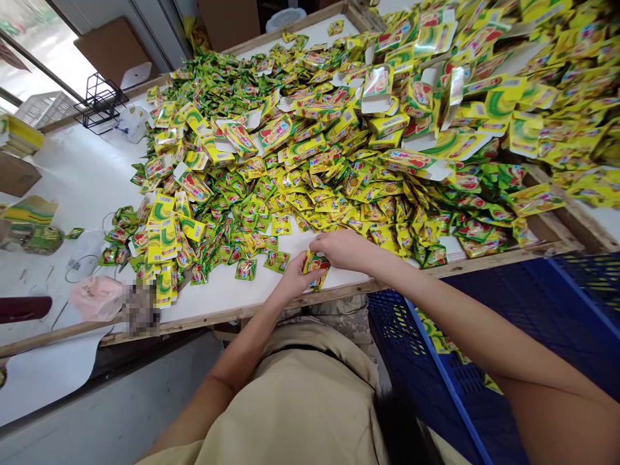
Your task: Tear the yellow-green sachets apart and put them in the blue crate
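Near the table's front edge, my left hand (296, 279) is wrapped round the lower left side of a small yellow and green box (316, 265). My right hand (339, 249) is closed at the upper right of that box, its fingertips at the top end; what they pinch, if anything, is hidden. Just beyond my hands lies a big heap of small green and yellow packets (334, 194). Flattened and part-opened yellow boxes (276, 132) rest on the heap. Two green packets (246, 268) lie to the left of my left hand.
A wooden rim (217, 316) edges the white table (208, 294). Blue crates (523, 310) stand below it at the right. At the left are a pink bag (95, 297), stacked yellow boxes (163, 236) and a black wire rack (101, 103).
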Demonstrator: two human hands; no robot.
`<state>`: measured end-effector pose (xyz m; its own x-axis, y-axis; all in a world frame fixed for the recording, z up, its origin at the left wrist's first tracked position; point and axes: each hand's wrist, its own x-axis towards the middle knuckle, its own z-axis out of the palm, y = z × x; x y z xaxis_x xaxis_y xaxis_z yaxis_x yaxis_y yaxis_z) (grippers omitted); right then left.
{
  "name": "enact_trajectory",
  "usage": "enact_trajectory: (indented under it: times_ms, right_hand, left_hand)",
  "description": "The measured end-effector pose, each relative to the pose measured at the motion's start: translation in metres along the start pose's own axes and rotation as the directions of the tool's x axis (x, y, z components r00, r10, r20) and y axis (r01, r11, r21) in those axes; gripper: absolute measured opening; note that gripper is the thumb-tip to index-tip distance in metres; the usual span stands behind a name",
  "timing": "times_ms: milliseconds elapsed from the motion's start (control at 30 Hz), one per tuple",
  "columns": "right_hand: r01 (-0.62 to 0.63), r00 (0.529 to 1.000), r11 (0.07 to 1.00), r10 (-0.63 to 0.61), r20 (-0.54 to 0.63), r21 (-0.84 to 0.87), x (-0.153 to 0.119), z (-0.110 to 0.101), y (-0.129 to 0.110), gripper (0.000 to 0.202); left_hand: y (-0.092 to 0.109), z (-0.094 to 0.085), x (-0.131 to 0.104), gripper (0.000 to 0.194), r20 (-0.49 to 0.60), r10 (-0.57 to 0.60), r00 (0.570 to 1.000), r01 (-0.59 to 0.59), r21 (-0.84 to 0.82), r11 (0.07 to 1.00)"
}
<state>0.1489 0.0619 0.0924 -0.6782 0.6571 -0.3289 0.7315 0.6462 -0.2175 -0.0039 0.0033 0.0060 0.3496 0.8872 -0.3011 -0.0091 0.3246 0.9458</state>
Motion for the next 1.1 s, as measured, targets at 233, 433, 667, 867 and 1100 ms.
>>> enact_trajectory:
  times_ms: [233,433,667,867,1100]
  right_hand:
    - [-0.029,0.986,0.955,-0.022,0.168,0.295,0.010,0.002,0.014,0.032]
    - [-0.049,0.943,0.857,-0.129,0.306,0.512,0.015,-0.003,0.024,0.033]
    - [-0.003,0.999,0.908,0.021,-0.039,0.418,0.007,0.004,0.020,0.025]
    - [0.002,0.997,0.849,-0.042,0.064,0.528,-0.003,0.008,0.021,0.032]
    - [0.073,0.952,0.830,0.108,-0.287,0.553,-0.012,0.035,0.022,0.041]
  left_hand:
    - [0.004,-0.006,0.002,0.047,0.060,-0.025,0.998,0.027,-0.027,0.999]
    - [-0.001,-0.009,0.007,0.050,0.113,-0.059,0.992,0.066,-0.064,0.996]
    - [-0.005,-0.008,0.008,0.049,0.049,-0.093,0.994,0.099,-0.120,0.988]
    - [-0.007,-0.005,0.008,0.049,0.020,-0.133,0.991,0.135,-0.168,0.977]
    - [-0.008,-0.006,0.008,0.050,-0.005,-0.177,0.984,0.172,-0.210,0.962]
